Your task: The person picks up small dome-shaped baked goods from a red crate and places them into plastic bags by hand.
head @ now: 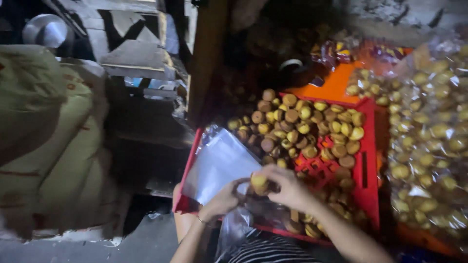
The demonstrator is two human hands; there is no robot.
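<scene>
— Two big sacks [46,141], pale with faint red print, sit far to my left, and a round metal pot [45,30] shows in the dark above them. What is beside them?

— Grey wooden boards [139,58] stacked like rough shelving, then a brown post [207,53].

— And your left hand [220,200]?

— It is closed on the mouth of a clear plastic bag [217,165], which lies open over the near left corner of the red crate [366,165]. More crumpled plastic hangs below my wrist.

— The right hand [287,187]?

— Its fingers are pinched together around a small round cake [259,182], yellow with a browned edge. I hold the cake at the bag's opening, just beside my left fingers, over the crate's near edge.

— What is in the crate?

— Many more little cakes [304,126], heaped at the far end and thinner near me, so the red grid floor shows through.

— Farther right?

— An orange crate [331,87] behind, and large clear bags packed with cakes [431,141] against the red crate's right wall. My striped shirt [273,251] is at the bottom.
</scene>
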